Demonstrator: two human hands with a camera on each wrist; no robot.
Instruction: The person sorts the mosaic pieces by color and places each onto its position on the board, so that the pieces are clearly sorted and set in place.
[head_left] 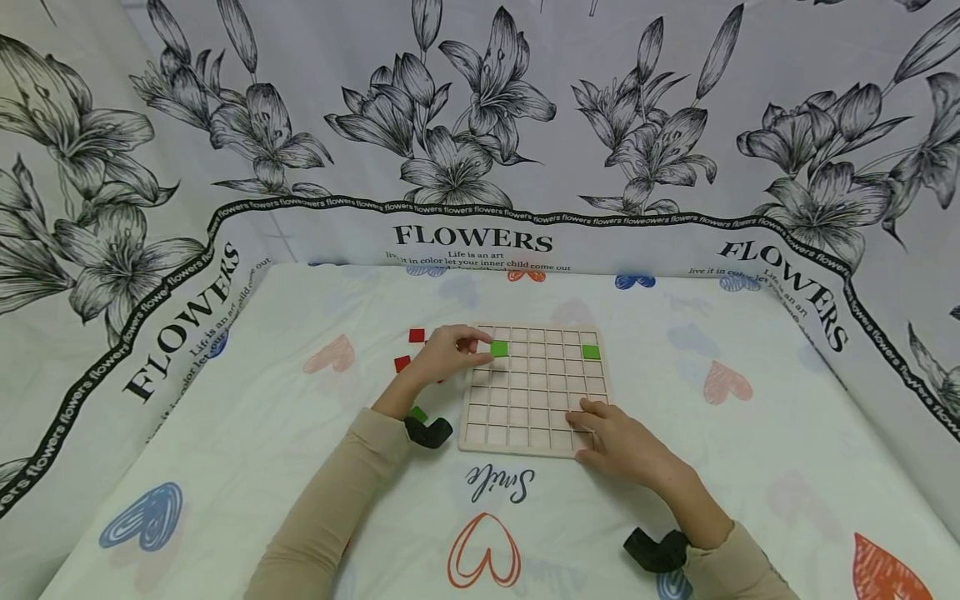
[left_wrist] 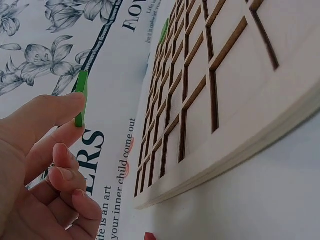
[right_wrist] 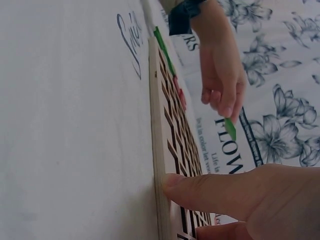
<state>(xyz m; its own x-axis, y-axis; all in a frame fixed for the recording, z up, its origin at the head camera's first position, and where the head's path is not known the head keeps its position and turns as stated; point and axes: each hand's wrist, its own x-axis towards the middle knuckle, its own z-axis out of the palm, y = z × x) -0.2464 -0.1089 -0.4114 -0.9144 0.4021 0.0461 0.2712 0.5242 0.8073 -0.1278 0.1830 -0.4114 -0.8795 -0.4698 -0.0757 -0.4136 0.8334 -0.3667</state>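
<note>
From the head view I look forward and down on a white cloth-covered counter [head_left: 247, 450] printed with coloured hearts. At its middle lies a flat, square, pale wooden board [head_left: 528, 398], divided by raised strips into a grid of square cells.

My left hand [head_left: 448, 353] reaches over the board's far left part. Its thumb and index finger pinch a thin, square, bright green tile [head_left: 498, 348] by its edge; both wrist views show this tile raised above the board, apart from it. The other fingers of that hand are loosely curled.

My right hand [head_left: 626, 437] holds no tile. It rests on the board's near right corner, its fingers spread on the grid and its thumb laid against the near edge.

A second green tile [head_left: 591, 352] sits in a cell close to the far right corner. Left of the board, on the counter, lie small red square tiles [head_left: 417, 335], partly hidden by my left hand, and another green tile [head_left: 418, 413] beside my left wrist.

Both arms wear tan sleeves [head_left: 330, 508]. Behind the counter hangs a white curtain [head_left: 570, 100] with black line-drawn lilies and the word "FLOWERS".
</note>
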